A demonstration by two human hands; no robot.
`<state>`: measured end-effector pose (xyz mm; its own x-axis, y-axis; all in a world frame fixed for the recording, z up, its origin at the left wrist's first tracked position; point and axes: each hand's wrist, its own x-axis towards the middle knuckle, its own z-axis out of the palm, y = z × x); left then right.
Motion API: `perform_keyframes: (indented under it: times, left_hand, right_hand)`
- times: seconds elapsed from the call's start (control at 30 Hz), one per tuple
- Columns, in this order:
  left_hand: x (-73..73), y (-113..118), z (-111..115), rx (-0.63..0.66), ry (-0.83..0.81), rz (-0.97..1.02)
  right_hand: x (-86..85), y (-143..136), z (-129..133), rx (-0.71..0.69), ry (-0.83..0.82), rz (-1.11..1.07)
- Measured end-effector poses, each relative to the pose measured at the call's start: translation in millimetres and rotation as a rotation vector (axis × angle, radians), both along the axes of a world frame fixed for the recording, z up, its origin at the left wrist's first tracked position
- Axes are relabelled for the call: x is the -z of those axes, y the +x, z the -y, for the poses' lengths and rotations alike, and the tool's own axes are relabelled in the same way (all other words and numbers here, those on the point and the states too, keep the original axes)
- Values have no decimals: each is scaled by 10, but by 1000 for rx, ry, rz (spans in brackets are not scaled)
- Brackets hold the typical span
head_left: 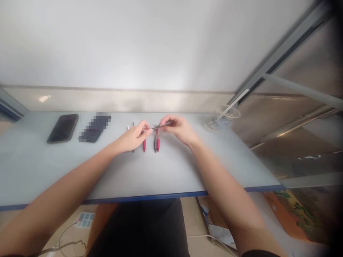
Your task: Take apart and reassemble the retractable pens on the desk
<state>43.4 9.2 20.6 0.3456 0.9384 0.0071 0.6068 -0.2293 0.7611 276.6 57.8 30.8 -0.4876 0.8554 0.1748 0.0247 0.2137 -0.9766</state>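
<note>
Between my two hands, just over the desk, is a slim dark grey pen [154, 127]. My left hand [135, 136] pinches its left end, and my right hand [178, 129] grips its right end with thumb and fingers. Below them lie a red pen [144, 145], a grey pen [155, 144] and another red pen [158, 145], the last two side by side. Partly covered by my left hand are a white-tipped pen [128, 127] and a dark, thin pen [133, 124].
At the left of the desk [166, 175] lie a dark phone [63, 128] and a second phone [99, 128], partly blurred out. A clear plastic cup [218, 121] with a white straw [234, 102] stands at the back right. A wall rises behind; a power strip [85, 219] is on the floor.
</note>
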Motion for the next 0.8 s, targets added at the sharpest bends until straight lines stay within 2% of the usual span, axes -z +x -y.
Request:
perform_keyframes:
  times: [0.07, 0.2, 0.33, 0.5, 0.8]
  left_hand:
    - [-8, -8, 4, -2, -11, 43]
    - [13, -23, -14, 19, 124, -4]
    - [96, -33, -67, 102, 271, -130]
    - [195, -65, -144, 99, 393, -184]
    - [231, -148, -223, 106, 458, -240]
  right_hand:
    - [-3, -6, -11, 11, -44, -77]
    - [4, -18, -34, 54, -66, -119]
    - [16, -64, -11, 189, 47, -41]
    - [12, -109, 30, 361, 166, -24]
    - [14, -91, 1, 421, 161, -34]
